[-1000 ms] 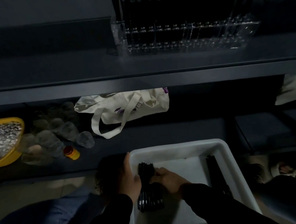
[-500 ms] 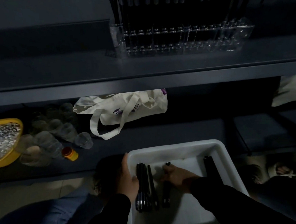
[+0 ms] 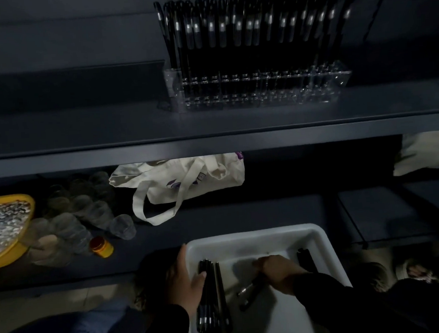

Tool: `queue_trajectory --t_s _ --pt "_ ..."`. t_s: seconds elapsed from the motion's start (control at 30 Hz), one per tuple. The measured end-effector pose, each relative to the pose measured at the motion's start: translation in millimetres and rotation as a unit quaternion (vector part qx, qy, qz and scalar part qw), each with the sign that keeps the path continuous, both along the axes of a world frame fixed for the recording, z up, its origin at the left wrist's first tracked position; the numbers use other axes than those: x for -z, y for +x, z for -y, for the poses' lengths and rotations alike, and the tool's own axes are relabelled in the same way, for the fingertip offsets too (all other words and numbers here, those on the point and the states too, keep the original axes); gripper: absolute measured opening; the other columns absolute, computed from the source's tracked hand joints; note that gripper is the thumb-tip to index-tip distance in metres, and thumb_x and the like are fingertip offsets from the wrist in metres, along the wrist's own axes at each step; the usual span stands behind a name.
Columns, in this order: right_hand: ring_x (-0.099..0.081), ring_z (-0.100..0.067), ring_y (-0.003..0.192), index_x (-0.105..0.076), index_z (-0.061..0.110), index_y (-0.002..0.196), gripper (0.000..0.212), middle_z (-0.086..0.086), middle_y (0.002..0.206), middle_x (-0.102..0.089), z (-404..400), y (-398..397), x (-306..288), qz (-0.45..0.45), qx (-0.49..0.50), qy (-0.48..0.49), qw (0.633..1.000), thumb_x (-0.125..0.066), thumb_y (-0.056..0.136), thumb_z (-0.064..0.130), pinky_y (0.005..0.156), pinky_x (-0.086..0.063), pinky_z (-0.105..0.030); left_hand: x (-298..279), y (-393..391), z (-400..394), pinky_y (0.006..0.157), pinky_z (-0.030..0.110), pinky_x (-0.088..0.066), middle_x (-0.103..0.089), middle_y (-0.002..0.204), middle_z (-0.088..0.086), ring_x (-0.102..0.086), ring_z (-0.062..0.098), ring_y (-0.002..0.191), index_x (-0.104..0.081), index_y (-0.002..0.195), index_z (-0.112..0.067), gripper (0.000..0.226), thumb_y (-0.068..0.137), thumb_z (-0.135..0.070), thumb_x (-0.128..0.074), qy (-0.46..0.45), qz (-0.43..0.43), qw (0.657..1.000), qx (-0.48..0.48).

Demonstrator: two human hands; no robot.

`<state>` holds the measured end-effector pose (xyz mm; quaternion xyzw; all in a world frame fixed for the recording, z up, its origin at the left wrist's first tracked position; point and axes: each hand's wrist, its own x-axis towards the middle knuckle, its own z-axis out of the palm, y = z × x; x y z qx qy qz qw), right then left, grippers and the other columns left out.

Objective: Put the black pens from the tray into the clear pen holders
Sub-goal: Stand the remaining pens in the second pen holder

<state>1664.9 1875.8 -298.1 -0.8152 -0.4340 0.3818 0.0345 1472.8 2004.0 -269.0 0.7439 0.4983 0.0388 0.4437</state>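
A white tray lies low in the middle of the view. Several black pens lie side by side at its left side, and a few more pens lie at its right wall. My left hand grips the tray's left rim, thumb on the pen bundle. My right hand is curled round two black pens that stick out slantwise below it. On the upper shelf the clear pen holders stand in a row, packed with upright black pens.
The dark shelf edge runs across above the tray. On the lower shelf lie a cream tote bag, clear plastic cups, a small yellow bottle and a yellow bowl of small bits. Feet in slippers show at the right.
My right hand left the pen bundle at the left, slid right across the tray and closed round two pens. The left hand stayed on the rim. The view tilted upward.
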Motion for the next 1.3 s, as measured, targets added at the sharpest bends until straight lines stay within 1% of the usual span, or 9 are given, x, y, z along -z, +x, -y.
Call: queue_trajectory --t_s 0.13,0.23,0.3,0.4,0.53,0.7,0.87,1.1,1.3 --pt "-0.048 -0.015 0.084 -0.06 0.014 0.106 0.022 -0.009 0.096 -0.059 7.9 10.4 -48.8 -0.027 0.039 0.081 0.996 -0.043 0.097 0.025 0.082 -0.04 -0.028 -19.9 1.8 -6.0 0.111 0.037 -0.029 -0.033 0.149 0.004 -0.033 0.023 0.135 -0.017 0.149 -0.029 0.074 0.09 -0.028 -0.061 0.044 0.021 0.999 -0.009" --pt "-0.052 -0.007 0.084 -0.057 0.026 0.099 0.009 0.012 0.092 -0.055 16.6 31.8 -83.3 0.022 0.009 0.142 0.99 -0.053 0.091 0.024 0.072 -0.035 -0.016 -31.7 -0.3 -13.2 0.109 0.033 -0.03 -0.039 0.139 -0.004 -0.04 0.018 0.131 -0.022 0.146 -0.033 0.075 0.086 -0.037 -0.065 0.064 0.012 0.998 0.015" --pt "-0.057 0.0 0.083 -0.058 0.033 0.095 0.013 0.015 0.093 -0.059 15.4 39.0 -119.6 -0.034 0.069 0.203 0.976 -0.057 0.089 0.021 0.073 -0.041 -0.014 -30.6 0.8 -22.1 0.112 0.044 -0.027 -0.039 0.138 0.0 -0.046 0.02 0.127 -0.028 0.142 -0.04 0.089 0.069 -0.041 -0.08 0.081 0.03 0.996 0.005" --pt "-0.056 -0.006 0.057 -0.061 0.01 0.078 0.019 -0.003 0.07 -0.057 19.8 44.1 -169.6 -0.039 0.095 0.285 0.953 -0.052 0.089 -0.002 0.052 -0.042 -0.019 -54.2 9.1 -26.4 0.095 0.037 -0.042 -0.054 0.116 -0.001 -0.057 0.02 0.108 -0.044 0.13 -0.037 0.077 0.066 -0.024 -0.085 0.164 0.118 0.978 -0.049" --pt "-0.054 0.003 0.062 -0.06 0.017 0.081 0.017 0.011 0.066 -0.062 13.9 52.7 -236.3 -0.051 0.101 0.37 0.922 -0.06 0.09 0.002 0.062 -0.044 -0.017 -122.2 32.1 -29.3 0.084 0.025 -0.045 -0.054 0.118 0.003 -0.058 0.017 0.099 -0.053 0.124 -0.019 0.056 0.074 -0.013 -0.077 0.317 0.243 0.914 -0.066" --pt "-0.055 -0.006 0.059 -0.06 0.01 0.085 0.015 0.005 0.064 -0.058 -2.3 65.8 -292.7 -0.093 0.141 0.447 0.878 -0.051 0.094 0.002 0.057 -0.043 -0.018 -195.3 72.7 -56.9 0.107 0.035 -0.035 -0.037 0.141 0.004 -0.039 0.021 0.129 -0.035 0.139 -0.025 0.057 0.089 -0.019 -0.063 0.267 0.245 0.932 -0.002" --pt "-0.055 -0.011 0.062 -0.056 0.002 0.1 0.007 -0.008 0.077 -0.06 -19.5 87.3 -328.9 -0.152 0.195 0.506 0.826 -0.051 0.095 0.005 0.06 -0.046 -0.021 -246.4 110.6 -96.2 0.112 0.036 -0.031 -0.023 0.148 -0.005 -0.034 0.017 0.133 -0.024 0.146 -0.028 0.06 0.094 -0.034 -0.054 0.244 0.242 0.939 0.026" --pt "-0.055 -0.012 0.06 -0.049 0.007 0.077 0.019 -0.003 0.066 -0.058 -38.6 127.6 -356.5 -0.046 0.247 0.589 0.768 -0.056 0.094 0.012 0.056 -0.043 -0.021 -236.6 139.1 -129.8 0.106 0.031 -0.034 -0.032 0.138 -0.004 -0.039 0.018 0.129 -0.04 0.133 -0.03 0.05 0.089 -0.027 -0.064 0.2 0.243 0.945 0.085" --pt "-0.068 -0.024 0.076 -0.057 0.009 0.091 0.011 -0.012 0.089 -0.066 -60.6 153.7 -354.7 -0.066 0.293 0.586 0.753 -0.048 0.096 0.003 0.072 -0.056 -0.033 -220.2 146.6 -142.2 0.093 0.026 -0.036 -0.049 0.122 -0.002 -0.048 0.014 0.111 -0.047 0.112 -0.026 0.039 0.083 -0.015 -0.07 0.226 0.288 0.93 0.042"
